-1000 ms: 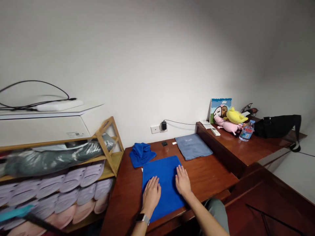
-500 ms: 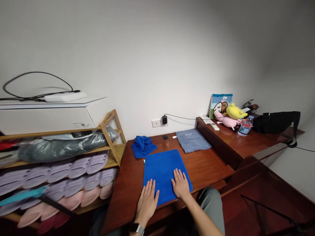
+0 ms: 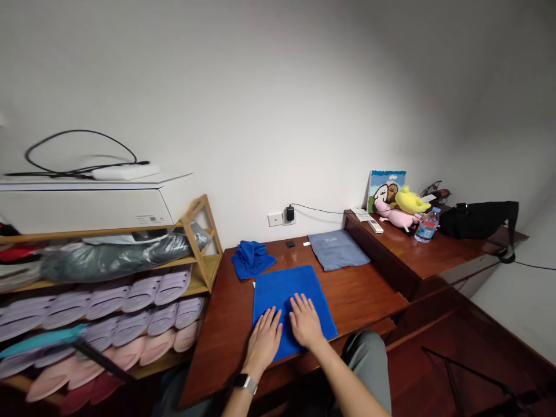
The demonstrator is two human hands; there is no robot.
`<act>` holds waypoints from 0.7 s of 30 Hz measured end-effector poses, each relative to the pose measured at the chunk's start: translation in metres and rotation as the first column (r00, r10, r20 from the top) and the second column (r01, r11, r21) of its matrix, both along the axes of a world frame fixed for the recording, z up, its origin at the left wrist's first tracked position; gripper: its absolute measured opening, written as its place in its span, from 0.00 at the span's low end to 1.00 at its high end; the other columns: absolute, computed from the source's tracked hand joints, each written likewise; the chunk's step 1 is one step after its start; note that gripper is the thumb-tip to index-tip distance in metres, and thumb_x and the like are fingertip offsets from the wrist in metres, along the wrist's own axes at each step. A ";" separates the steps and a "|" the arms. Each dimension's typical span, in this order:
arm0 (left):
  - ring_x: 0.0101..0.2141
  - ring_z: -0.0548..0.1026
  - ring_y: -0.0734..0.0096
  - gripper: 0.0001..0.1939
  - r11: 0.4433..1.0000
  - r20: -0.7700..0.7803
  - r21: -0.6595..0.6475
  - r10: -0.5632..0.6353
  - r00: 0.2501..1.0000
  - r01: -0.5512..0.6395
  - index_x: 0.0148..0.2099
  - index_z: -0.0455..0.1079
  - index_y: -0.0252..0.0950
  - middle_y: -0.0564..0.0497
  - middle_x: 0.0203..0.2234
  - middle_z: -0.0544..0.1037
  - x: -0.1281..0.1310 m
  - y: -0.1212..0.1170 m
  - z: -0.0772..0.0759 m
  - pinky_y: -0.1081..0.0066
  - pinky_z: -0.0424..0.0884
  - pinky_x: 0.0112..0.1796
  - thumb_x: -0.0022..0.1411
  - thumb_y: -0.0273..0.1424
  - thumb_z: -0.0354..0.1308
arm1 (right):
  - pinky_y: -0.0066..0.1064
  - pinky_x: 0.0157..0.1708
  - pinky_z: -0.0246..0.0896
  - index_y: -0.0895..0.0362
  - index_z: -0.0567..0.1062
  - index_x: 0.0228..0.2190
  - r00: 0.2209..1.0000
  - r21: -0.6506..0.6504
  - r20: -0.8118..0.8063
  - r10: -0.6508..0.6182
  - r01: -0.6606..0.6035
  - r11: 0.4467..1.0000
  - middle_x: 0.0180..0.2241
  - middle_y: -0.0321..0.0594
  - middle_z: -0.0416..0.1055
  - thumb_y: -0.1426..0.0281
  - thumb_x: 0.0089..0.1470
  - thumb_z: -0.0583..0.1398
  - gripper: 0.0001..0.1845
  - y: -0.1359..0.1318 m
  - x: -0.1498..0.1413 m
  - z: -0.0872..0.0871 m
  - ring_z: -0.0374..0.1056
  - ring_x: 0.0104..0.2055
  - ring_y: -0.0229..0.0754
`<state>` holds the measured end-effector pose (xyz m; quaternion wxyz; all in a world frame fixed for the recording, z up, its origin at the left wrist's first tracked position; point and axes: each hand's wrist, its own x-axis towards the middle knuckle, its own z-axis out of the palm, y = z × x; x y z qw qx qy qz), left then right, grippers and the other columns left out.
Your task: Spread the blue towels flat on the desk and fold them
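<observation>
Blue towel (image 3: pixel 282 289) lies flat on the desk (image 3: pixel 358 295) beneath your left hand (image 3: pixel 263 337) and right hand (image 3: pixel 306 324), both spread open, gripping nothing; your right has moved inward, likely pressing nearer the middle.

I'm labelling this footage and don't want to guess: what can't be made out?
Head view: part of the flat blue cloth, covered by the left hand and right hand.
Head view: lettering on the grey-blue cloth, too small to read.
Head view: left end of the shoe rack, cut off by the picture's edge.
</observation>
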<state>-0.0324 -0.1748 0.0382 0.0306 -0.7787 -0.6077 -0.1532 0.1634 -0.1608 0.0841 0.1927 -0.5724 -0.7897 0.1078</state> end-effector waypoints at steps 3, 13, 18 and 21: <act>0.73 0.61 0.58 0.30 0.997 -0.036 -0.080 0.004 0.999 -0.007 0.73 0.65 0.39 0.46 0.73 0.64 0.013 0.005 -0.002 0.51 0.58 0.72 0.75 0.35 0.39 | 0.45 0.77 0.36 0.52 0.60 0.74 0.994 -0.051 -0.021 0.103 -0.104 0.993 0.75 0.38 0.52 0.58 0.76 0.41 0.32 -0.006 -0.023 -0.008 0.43 0.79 0.46; 0.74 0.56 0.56 0.35 0.996 0.022 -0.071 0.052 0.998 -0.051 0.77 0.55 0.36 0.43 0.75 0.58 -0.010 -0.003 -0.028 0.49 0.54 0.73 0.77 0.48 0.40 | 0.47 0.77 0.32 0.55 0.50 0.76 0.966 -0.187 0.158 -0.207 0.235 0.954 0.77 0.39 0.40 0.56 0.75 0.41 0.35 -0.008 0.065 -0.036 0.36 0.80 0.47; 0.74 0.58 0.57 0.34 0.994 0.083 -0.102 -0.037 0.996 0.045 0.77 0.55 0.40 0.45 0.74 0.60 -0.026 -0.006 -0.032 0.51 0.58 0.72 0.77 0.50 0.41 | 0.44 0.77 0.32 0.56 0.47 0.76 0.972 -0.278 0.170 -0.163 0.206 0.938 0.78 0.39 0.38 0.49 0.73 0.42 0.40 -0.005 0.086 -0.038 0.34 0.80 0.45; 0.73 0.60 0.60 0.33 0.993 0.131 -0.110 -0.017 0.991 0.032 0.76 0.56 0.41 0.46 0.74 0.62 -0.035 -0.009 -0.033 0.54 0.60 0.71 0.77 0.48 0.41 | 0.47 0.77 0.31 0.56 0.50 0.76 0.969 -0.279 0.178 -0.169 0.214 0.936 0.77 0.41 0.41 0.47 0.73 0.41 0.41 -0.002 0.083 -0.034 0.35 0.80 0.47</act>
